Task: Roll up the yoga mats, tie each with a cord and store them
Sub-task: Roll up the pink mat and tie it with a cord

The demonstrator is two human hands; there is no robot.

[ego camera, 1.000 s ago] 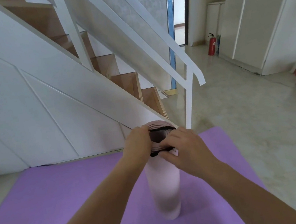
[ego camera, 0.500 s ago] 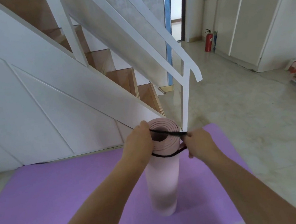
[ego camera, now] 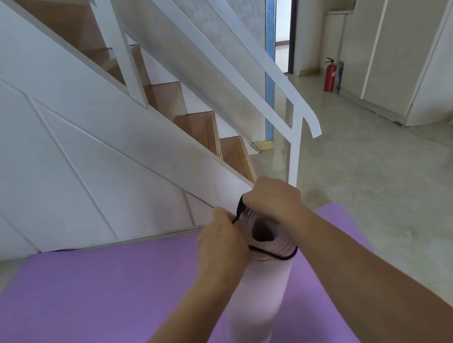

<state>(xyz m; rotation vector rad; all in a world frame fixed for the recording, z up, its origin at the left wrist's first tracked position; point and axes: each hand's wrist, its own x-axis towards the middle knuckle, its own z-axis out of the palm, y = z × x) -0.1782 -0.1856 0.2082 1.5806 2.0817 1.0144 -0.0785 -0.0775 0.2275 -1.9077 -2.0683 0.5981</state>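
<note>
Pink mat (ego camera: 257, 305) rolled, stood upright on purple mat (ego camera: 79, 306), lower centre of frame, so top end faces me. Cord (ego camera: 281, 257) looped round top. Left hand (ego camera: 218, 241) and right hand (ego camera: 273, 199): fingers curled, pinching cord ends, I reckon to cinch knot.

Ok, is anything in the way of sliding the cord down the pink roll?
Nothing visible. The black cord loops round the top end of the pink roll, held there by the left hand and right hand. Below it the roll's side is bare down to the purple mat it stands on.
</note>
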